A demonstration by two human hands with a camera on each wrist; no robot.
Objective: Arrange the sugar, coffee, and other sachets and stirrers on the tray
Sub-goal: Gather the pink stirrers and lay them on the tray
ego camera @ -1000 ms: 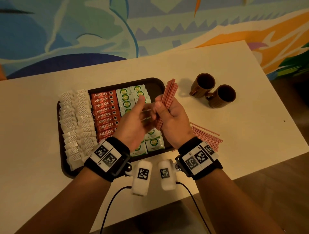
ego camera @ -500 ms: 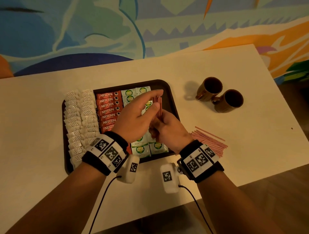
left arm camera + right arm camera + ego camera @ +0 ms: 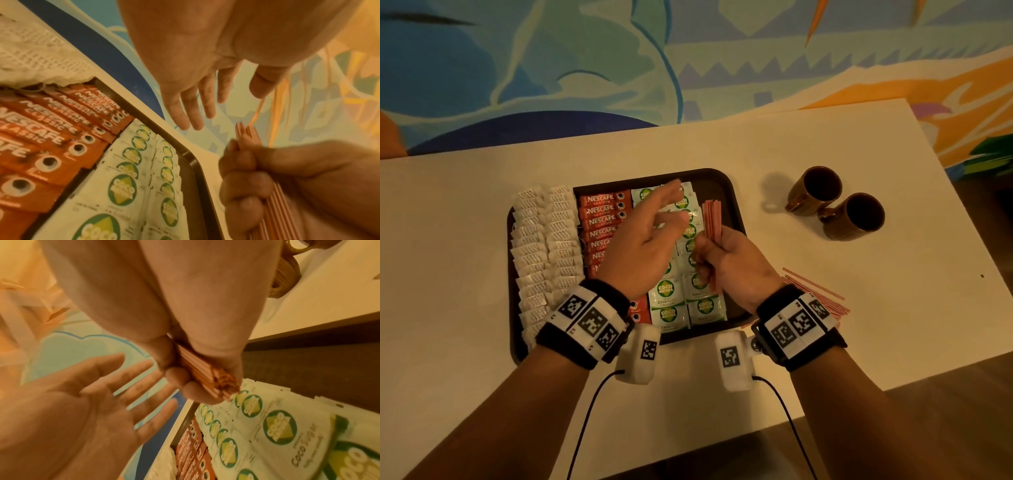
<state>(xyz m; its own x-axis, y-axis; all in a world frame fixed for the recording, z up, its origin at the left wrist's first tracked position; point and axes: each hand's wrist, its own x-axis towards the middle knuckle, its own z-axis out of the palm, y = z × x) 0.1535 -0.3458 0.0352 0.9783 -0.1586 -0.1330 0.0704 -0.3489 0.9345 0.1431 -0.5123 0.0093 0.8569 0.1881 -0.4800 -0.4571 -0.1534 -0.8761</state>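
Observation:
A dark brown tray (image 3: 726, 185) holds columns of white sachets (image 3: 544, 246), red Nescafe sticks (image 3: 602, 219) and green-and-white Coco sugar sachets (image 3: 703, 306). My right hand (image 3: 726, 257) grips a bundle of pink stirrers (image 3: 712, 219) over the tray's right strip, its far end pointing away from me. In the right wrist view the stirrers (image 3: 203, 374) sit inside curled fingers (image 3: 176, 379). My left hand (image 3: 650, 236) hovers over the sugar sachets with straight, spread fingers (image 3: 185, 107), holding nothing. It stays just left of the bundle.
More pink stirrers (image 3: 815, 294) lie loose on the cream table (image 3: 893, 308) right of the tray. Two brown mugs (image 3: 835, 202) stand at the back right. A patterned floor lies beyond the table's far edge.
The right hand has lowered the stirrer bundle and turned it in line with the tray's right side. The left hand has let go of the bundle and spread open beside it.

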